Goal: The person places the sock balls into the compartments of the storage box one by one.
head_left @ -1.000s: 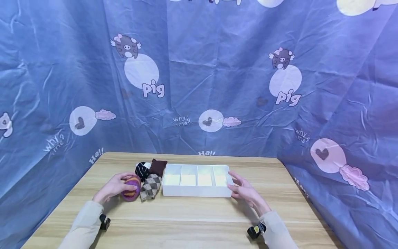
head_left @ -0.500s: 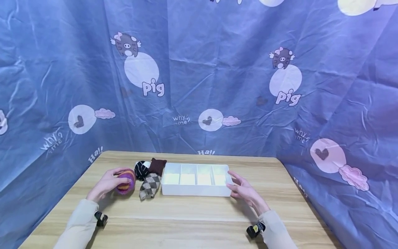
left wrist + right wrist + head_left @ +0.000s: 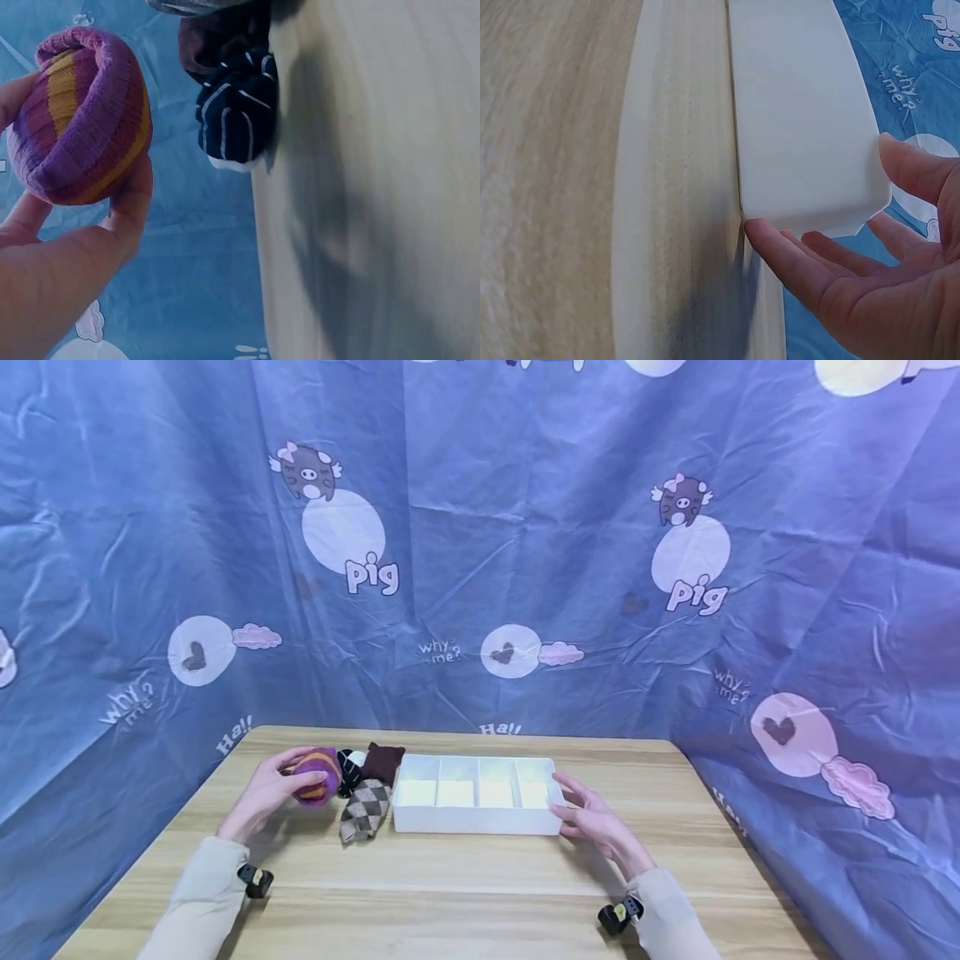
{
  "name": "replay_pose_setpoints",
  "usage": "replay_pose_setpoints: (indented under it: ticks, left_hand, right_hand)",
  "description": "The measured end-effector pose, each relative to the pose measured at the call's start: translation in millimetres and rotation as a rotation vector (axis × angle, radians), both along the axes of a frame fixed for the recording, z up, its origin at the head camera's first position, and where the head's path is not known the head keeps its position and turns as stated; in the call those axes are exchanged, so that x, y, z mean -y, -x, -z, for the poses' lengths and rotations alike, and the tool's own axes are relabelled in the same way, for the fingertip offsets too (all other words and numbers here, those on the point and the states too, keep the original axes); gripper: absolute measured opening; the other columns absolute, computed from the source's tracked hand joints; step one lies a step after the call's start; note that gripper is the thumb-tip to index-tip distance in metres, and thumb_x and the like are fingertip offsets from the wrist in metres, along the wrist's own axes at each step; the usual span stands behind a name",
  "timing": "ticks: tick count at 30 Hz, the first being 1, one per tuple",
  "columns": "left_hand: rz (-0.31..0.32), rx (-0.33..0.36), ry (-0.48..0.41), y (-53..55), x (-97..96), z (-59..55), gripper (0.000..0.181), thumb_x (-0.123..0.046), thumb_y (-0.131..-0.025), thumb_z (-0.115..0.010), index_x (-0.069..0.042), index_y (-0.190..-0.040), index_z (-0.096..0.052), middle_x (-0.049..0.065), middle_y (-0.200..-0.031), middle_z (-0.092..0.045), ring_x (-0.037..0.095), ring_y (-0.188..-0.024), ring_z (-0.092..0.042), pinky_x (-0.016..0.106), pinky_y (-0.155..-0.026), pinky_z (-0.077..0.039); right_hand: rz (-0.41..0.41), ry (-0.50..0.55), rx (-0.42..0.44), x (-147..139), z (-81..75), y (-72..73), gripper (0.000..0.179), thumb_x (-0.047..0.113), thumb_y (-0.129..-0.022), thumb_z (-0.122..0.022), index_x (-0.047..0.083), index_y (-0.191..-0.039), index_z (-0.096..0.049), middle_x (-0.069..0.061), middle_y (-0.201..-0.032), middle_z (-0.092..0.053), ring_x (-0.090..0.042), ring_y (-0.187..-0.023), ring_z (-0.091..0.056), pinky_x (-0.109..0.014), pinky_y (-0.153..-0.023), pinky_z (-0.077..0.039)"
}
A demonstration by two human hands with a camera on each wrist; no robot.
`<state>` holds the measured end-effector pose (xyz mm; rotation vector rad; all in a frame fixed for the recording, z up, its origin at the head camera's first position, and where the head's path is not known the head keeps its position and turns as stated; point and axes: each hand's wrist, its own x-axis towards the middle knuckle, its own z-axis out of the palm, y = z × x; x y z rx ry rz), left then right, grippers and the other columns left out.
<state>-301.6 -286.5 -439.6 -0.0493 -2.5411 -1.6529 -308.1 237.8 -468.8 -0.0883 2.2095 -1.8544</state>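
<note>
One striped sock ball (image 3: pixel 82 120) sits inside left grip (image 3: pixel 264 792), pinched. Right grip (image 3: pixel 597 824) spread, touching end of white box (image 3: pixel 476 821).

We face a wrinkled blue cloth (image 3: pixel 465 568) that hangs behind a pale wood-grain tabletop (image 3: pixel 450 893) and along both its sides. Across the cloth we see cartoon pigs (image 3: pixel 308 475), pale discs (image 3: pixel 342 532), dark hearts (image 3: pixel 780 731), pink clouds (image 3: pixel 561 653) and white lettering (image 3: pixel 372 577). Toward the upper right, we find the light brighter and tinged with violet.
</note>
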Motion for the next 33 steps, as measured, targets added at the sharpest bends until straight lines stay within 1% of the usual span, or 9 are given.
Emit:
replay_pose_setpoints:
  ticks: [6,12,15,17,21,24,27,30,33]
  left_hand:
    - [0.032,-0.060,-0.014,3.0,-13.9,-3.5,0.067,-0.024,-0.083,-0.079,-0.002,-0.139,-0.051,0.026,-0.130,-0.059,0.008,-0.100,-0.058,0.021,-0.085,-0.049]
    - [0.013,-0.096,-0.072,6.2,-23.1,-3.9,0.065,-0.023,-0.084,-0.078,-0.005,-0.140,-0.051,0.025,-0.133,-0.057,0.002,-0.097,-0.058,0.019,-0.084,-0.050]
    - [0.015,-0.106,-0.080,8.4,-28.2,-3.2,0.066,-0.024,-0.083,-0.079,-0.006,-0.140,-0.052,0.024,-0.134,-0.057,0.004,-0.100,-0.058,0.019,-0.085,-0.050]
    - [0.026,-0.109,-0.076,9.8,-31.5,-2.8,0.065,-0.025,-0.082,-0.080,-0.008,-0.139,-0.053,0.023,-0.133,-0.058,0.008,-0.103,-0.058,0.020,-0.086,-0.050]
    - [0.041,-0.119,-0.058,12.8,-38.2,-1.6,0.066,-0.027,-0.081,-0.080,-0.009,-0.139,-0.054,0.020,-0.133,-0.059,0.014,-0.106,-0.057,0.022,-0.087,-0.049]
    - [0.057,-0.119,-0.086,15.3,-43.1,-0.6,0.066,-0.025,-0.081,-0.080,-0.008,-0.139,-0.053,0.021,-0.132,-0.059,0.013,-0.105,-0.058,0.021,-0.087,-0.049]
    - [0.072,-0.108,-0.130,16.9,-48.5,-0.3,0.066,-0.022,-0.081,-0.081,-0.008,-0.139,-0.053,0.021,-0.130,-0.060,0.010,-0.102,-0.059,0.021,-0.087,-0.050]
    - [0.077,-0.103,-0.141,16.7,-53.8,-0.8,0.066,-0.021,-0.080,-0.081,-0.009,-0.139,-0.053,0.021,-0.129,-0.060,0.011,-0.101,-0.059,0.022,-0.086,-0.051]
    - [0.094,-0.101,-0.144,16.1,-58.8,-1.6,0.067,-0.021,-0.080,-0.082,-0.011,-0.139,-0.053,0.021,-0.130,-0.060,0.014,-0.104,-0.058,0.025,-0.087,-0.051]
  right_hand:
    - [-0.002,-0.002,-0.004,-1.7,-0.8,0.5,0.071,0.008,-0.093,-0.063,0.014,-0.155,-0.028,-0.030,-0.156,-0.023,-0.021,-0.096,-0.063,-0.033,-0.079,-0.055]
    - [-0.007,-0.002,0.004,-1.9,-1.1,-0.8,0.072,0.009,-0.093,-0.063,0.014,-0.155,-0.027,-0.031,-0.155,-0.023,-0.020,-0.098,-0.062,-0.034,-0.080,-0.055]
    - [0.000,0.004,0.010,-0.9,-0.2,-1.0,0.071,0.009,-0.093,-0.064,0.014,-0.154,-0.029,-0.030,-0.155,-0.024,-0.019,-0.099,-0.062,-0.035,-0.082,-0.054]
    - [0.003,0.006,0.008,-0.3,-0.2,-1.2,0.071,0.010,-0.093,-0.064,0.014,-0.154,-0.029,-0.030,-0.155,-0.024,-0.019,-0.100,-0.062,-0.035,-0.082,-0.054]
    - [-0.014,0.006,0.009,-0.7,-0.3,-1.3,0.072,0.011,-0.094,-0.063,0.013,-0.155,-0.027,-0.031,-0.156,-0.021,-0.020,-0.102,-0.061,-0.035,-0.083,-0.054]
    - [-0.023,0.003,0.011,-1.7,-0.2,-1.4,0.072,0.011,-0.094,-0.063,0.012,-0.155,-0.025,-0.032,-0.156,-0.020,-0.020,-0.101,-0.060,-0.035,-0.083,-0.054]
    - [-0.009,0.002,0.013,-2.1,0.1,-1.8,0.071,0.010,-0.093,-0.063,0.013,-0.155,-0.027,-0.031,-0.156,-0.021,-0.020,-0.101,-0.061,-0.035,-0.083,-0.054]
    - [0.004,0.000,0.010,-2.0,1.0,-1.7,0.070,0.010,-0.093,-0.064,0.014,-0.154,-0.029,-0.030,-0.156,-0.023,-0.021,-0.102,-0.061,-0.036,-0.083,-0.054]
    - [0.007,0.000,0.004,-1.6,2.0,-1.2,0.070,0.010,-0.093,-0.064,0.015,-0.154,-0.030,-0.030,-0.156,-0.023,-0.023,-0.106,-0.059,-0.035,-0.083,-0.054]
